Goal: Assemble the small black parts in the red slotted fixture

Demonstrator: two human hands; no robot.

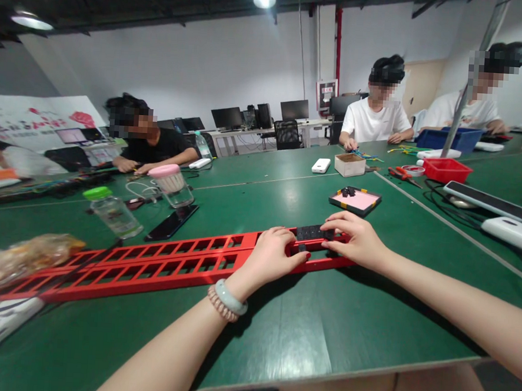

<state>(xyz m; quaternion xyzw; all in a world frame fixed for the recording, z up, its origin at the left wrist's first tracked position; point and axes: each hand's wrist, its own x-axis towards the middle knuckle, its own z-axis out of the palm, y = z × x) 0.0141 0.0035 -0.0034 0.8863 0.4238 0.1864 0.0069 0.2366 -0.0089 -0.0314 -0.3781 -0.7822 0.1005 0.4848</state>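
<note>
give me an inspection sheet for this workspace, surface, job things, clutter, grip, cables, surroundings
Surface: green table, shiny, with pale seam lines
Job's things: slotted red frame lying flat; black block at its right part; pink-lined tray beyond
Clutter: green-capped bottle, pink-lidded jar, dark phone, plastic bag
Grip: left hand on the frame; right hand at the block's right end; closure unclear
Cables: dark ones at right
Surroundings: seated co-workers, monitors behind
</note>
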